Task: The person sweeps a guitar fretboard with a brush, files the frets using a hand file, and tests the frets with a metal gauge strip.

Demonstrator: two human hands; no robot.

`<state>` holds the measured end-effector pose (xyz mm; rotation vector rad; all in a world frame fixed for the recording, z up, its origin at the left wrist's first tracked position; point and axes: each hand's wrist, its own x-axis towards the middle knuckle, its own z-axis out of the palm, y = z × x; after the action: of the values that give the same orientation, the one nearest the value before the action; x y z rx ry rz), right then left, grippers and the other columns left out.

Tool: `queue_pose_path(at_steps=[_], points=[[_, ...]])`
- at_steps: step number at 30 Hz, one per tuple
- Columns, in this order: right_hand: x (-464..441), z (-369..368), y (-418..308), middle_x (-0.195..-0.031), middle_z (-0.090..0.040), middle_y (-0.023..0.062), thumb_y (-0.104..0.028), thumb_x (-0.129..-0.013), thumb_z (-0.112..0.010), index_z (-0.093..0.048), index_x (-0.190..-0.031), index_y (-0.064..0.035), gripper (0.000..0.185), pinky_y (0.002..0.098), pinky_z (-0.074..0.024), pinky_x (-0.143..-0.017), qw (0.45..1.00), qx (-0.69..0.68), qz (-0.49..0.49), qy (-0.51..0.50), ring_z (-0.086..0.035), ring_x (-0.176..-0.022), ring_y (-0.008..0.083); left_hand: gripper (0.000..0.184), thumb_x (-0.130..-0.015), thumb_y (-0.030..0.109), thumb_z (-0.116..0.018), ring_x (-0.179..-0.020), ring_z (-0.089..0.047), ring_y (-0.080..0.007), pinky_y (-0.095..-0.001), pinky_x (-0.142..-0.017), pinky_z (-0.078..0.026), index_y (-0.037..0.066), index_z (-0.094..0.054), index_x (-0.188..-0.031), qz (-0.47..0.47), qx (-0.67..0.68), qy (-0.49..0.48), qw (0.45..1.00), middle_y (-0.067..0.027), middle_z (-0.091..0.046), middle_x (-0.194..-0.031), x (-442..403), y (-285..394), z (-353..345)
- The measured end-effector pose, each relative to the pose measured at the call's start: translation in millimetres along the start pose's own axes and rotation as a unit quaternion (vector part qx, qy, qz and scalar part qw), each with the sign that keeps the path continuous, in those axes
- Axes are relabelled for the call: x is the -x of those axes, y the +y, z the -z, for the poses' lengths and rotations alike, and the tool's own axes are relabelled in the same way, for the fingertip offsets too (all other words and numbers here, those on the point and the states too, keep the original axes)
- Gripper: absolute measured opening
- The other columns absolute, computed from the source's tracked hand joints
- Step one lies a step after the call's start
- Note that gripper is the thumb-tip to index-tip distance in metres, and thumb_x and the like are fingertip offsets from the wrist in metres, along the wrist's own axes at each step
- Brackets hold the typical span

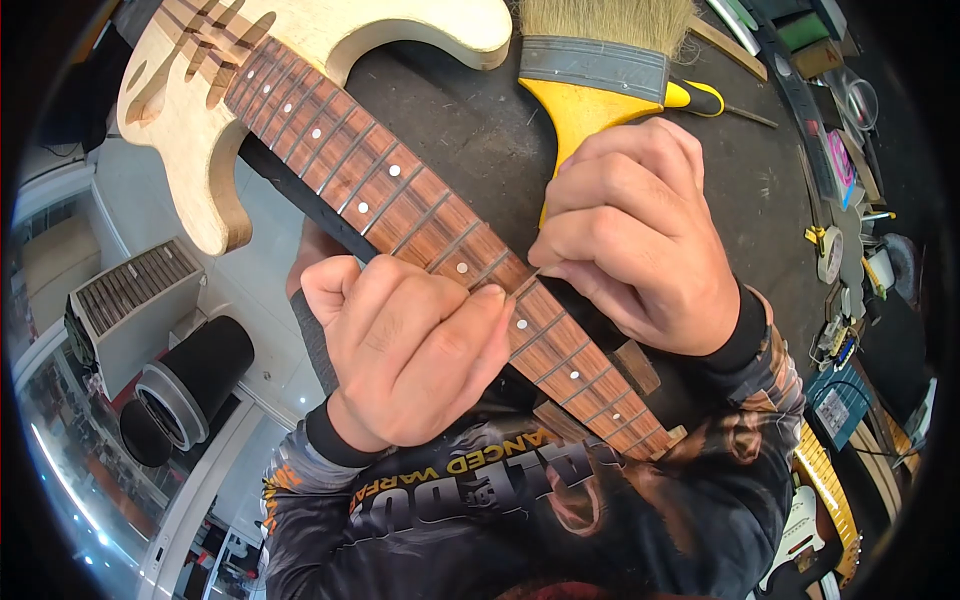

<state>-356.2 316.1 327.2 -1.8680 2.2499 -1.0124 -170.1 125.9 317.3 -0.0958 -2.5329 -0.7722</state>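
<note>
An unfinished pale wooden guitar body lies at the top left, and its neck runs diagonally down to the right with a dark reddish-brown fretboard, metal frets and round white dots. My left hand is closed over the near side of the fretboard, its thumb and finger pressed together at the wood. On the far side, my right hand is closed in a pinch by the same stretch of neck. A thin sliver shows between the two sets of fingertips; what it is I cannot make out.
A wide brush with a yellow handle lies on the dark bench beyond my right hand, by a yellow-handled tool. Small wood blocks sit beside the neck. Tape and clutter line the right; a black bin stands lower left.
</note>
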Motion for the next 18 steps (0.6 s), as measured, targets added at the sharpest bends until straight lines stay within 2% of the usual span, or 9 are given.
queue_pose_path(at_steps=[4,10,18], points=[[6,3,-5,-0.111,-0.073,-0.0017,-0.018,-0.08,-0.094,-0.079,-0.102,-0.0177,0.027,0.0498,-0.0438,-0.108,1.0,0.0,-0.002,-0.006,-0.069,-0.117,0.0285,0.038,-0.077,-0.002,-0.095,-0.075,-0.062,-0.0231,-0.0435,-0.084,-0.04,0.009,-0.079,-0.111,0.003,0.023,-0.018,1.0,-0.0012,-0.071,-0.09,3,3,1],[-3,-7,-3,-0.11,-0.074,-0.0014,-0.018,-0.078,-0.094,-0.079,-0.1,-0.0174,0.027,0.0506,-0.0439,-0.109,0.998,0.055,0.01,0.028,-0.071,-0.119,0.0294,0.039,-0.076,-0.006,-0.093,-0.075,-0.062,-0.0232,-0.0434,-0.083,-0.039,0.008,-0.079,-0.11,0.007,0.027,0.011,1.0,-0.002,-0.07,-0.09,-1,-6,-2],[2,-3,-4,-0.11,-0.074,-0.0017,-0.019,-0.077,-0.095,-0.079,-0.101,-0.0173,0.029,0.0528,-0.044,-0.112,1.0,0.007,0.004,0.017,-0.071,-0.122,0.0312,0.039,-0.075,-0.004,-0.095,-0.074,-0.061,-0.0227,-0.043,-0.082,-0.039,0.009,-0.079,-0.109,0.004,0.016,-0.017,1.0,-0.0019,-0.069,-0.089,2,2,5]])
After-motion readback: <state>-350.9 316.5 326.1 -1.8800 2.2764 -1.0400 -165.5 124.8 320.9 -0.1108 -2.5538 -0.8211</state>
